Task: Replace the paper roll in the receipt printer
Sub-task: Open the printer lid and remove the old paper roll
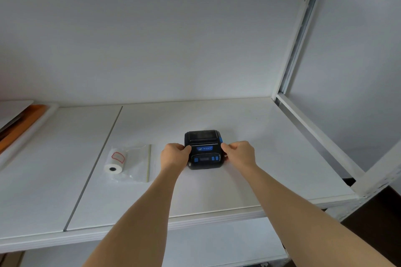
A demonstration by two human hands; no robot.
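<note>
A small black receipt printer (204,149) with blue buttons sits on a white shelf (271,136), its lid closed. My left hand (173,156) grips the printer's left side, thumb on the top edge. On the right side, my right hand (239,154) holds the printer, its thumb near the blue side latch. A white paper roll (115,162) with a red-outlined label lies on its side to the left, inside a clear plastic zip bag (136,162).
The shelf has a seam (97,165) running front to back at the left. A white metal upright (299,34) and side rail (321,134) frame the right. A tray with orange material (19,125) sits at the far left.
</note>
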